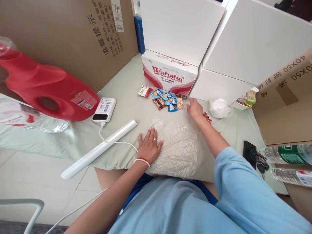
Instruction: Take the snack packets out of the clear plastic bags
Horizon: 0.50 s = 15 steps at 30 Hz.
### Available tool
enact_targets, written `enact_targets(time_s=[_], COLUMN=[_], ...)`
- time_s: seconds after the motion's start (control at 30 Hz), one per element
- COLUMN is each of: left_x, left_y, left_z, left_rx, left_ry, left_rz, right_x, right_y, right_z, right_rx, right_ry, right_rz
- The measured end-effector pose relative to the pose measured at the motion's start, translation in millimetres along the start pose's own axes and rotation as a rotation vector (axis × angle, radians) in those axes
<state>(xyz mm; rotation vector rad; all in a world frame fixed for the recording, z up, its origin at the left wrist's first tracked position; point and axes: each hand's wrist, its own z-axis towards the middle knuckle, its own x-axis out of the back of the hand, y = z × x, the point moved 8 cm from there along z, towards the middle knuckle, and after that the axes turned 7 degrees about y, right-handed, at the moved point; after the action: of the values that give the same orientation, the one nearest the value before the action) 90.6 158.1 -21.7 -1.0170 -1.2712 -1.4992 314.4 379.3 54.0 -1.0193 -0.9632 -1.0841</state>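
Observation:
My left hand (149,146) lies flat, fingers spread, on the left edge of a clear crinkled plastic bag (179,148) spread on the cloth in front of me. My right hand (194,109) reaches past the bag, its fingertips beside the right end of a small dark-wrapped packet (181,96); I cannot tell whether they touch. Thumb and index finger look apart. Left of it lie several small snack packets: blue ones (167,95), a brown one (159,103), a red and white one (145,91) and a beige one (179,103). A red packet (207,117) is partly behind my right forearm.
A Wahaha carton (170,73) stands behind the packets. Left are a red detergent jug (56,84), a power bank (104,110) with a cable, and a white tube (99,149). Right are a white plastic bundle (220,109), a phone (249,152), keys (262,162) and bottles (290,154).

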Motion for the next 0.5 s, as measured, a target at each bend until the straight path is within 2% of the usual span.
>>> enact_targets(time_s=[0.13,0.27,0.37,0.43,0.5], left_x=[1.9,2.5,2.3,1.6,0.8], left_y=[0.4,1.1,0.4,-0.1,-0.3], left_z=[-0.3,-0.3,-0.5,-0.8,-1.0], left_rx=[0.005,0.007,0.012,0.013,0.007], left_ry=[0.000,0.001,0.007,0.008,0.009], left_rz=[-0.008,-0.031,-0.051,-0.058,-0.062], right_x=[-18.2,-17.3,3.2,21.6,37.2], right_y=[-12.3,-9.9,-3.8,-3.8,-10.8], right_z=[57.5,69.9,49.1,18.4,-25.3], right_rx=[-0.004,-0.018,-0.036,-0.004,0.090], right_ry=[-0.082,-0.115,-0.022,0.060,0.111], right_rz=[-0.087,-0.129,-0.105,-0.039,0.052])
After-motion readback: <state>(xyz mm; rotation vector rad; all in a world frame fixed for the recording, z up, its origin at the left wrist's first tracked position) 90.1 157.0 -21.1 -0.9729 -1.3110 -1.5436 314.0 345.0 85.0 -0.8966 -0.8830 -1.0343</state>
